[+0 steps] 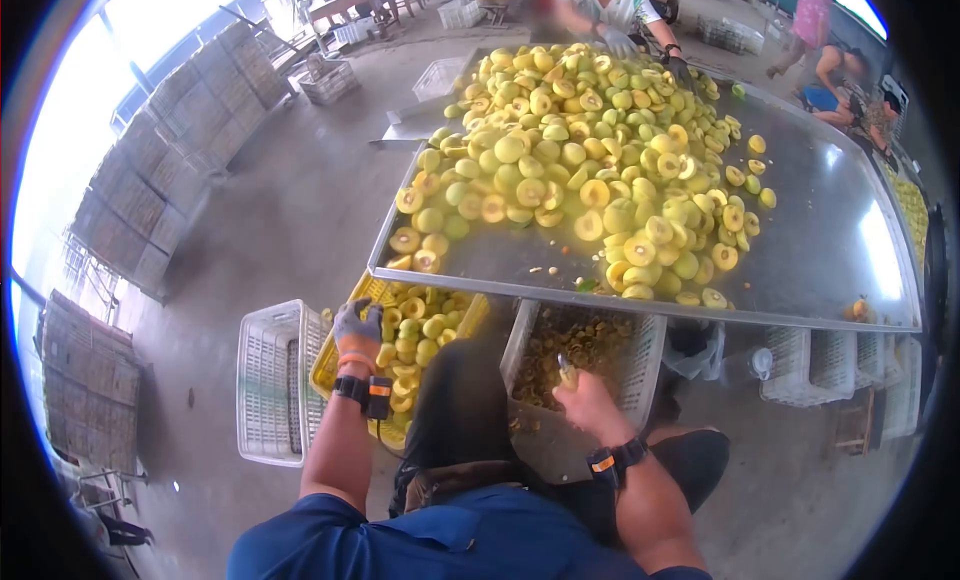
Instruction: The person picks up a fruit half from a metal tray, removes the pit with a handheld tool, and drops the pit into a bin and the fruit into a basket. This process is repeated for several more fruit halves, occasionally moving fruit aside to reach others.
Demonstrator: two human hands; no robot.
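My left hand [358, 326], in a grey glove with an orange cuff, is at the left rim of a yellow crate [323, 365]. Its fingers look curled; whatever they may hold is hidden. Halved yellow peaches [410, 330] fill much of that crate. My bare right hand [590, 405] is closed around a small hand tool with a metal tip [567, 368], above a white crate [645, 365] of brown pits and scraps [575, 345]. In front, a big heap of peach halves [600, 170] lies on a metal table [800, 250], several with pits showing.
A white crate [270, 330] stands left of the yellow one. More white crates [815, 370] are under the table at right. The table's raised front edge [640, 305] runs above my knees. Across the heap, a co-worker [610, 5] with gloved hands reaches in. Stacked crates [130, 190] line the left.
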